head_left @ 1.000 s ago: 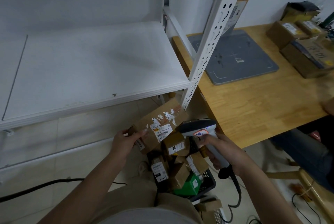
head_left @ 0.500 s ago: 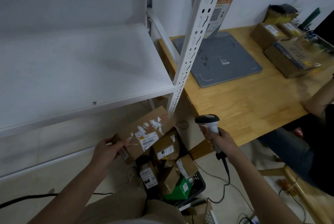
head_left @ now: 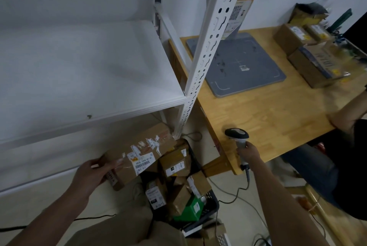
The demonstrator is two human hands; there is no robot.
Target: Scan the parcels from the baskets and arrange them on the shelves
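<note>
Showing an early stage of the job, the view looks down past a white shelf (head_left: pixel 79 66) on the left, whose visible board carries no parcel. Near and below it, the left hand (head_left: pixel 90 174) grips one end of a long brown parcel (head_left: pixel 139 156), fingers curled round its edge and barcode label facing up. It is held in the air just over the black basket (head_left: pixel 209 205) on the floor, which is heaped with more small parcels. To the right, the right hand (head_left: pixel 248 151) is wrapped round the handle of a corded scanner (head_left: pixel 236 134), raised beside the near edge of the wooden table (head_left: pixel 268 110), well apart from the label. Whether this parcel is scanned cannot be told; shelving of nearly everything appears to remain.
</note>
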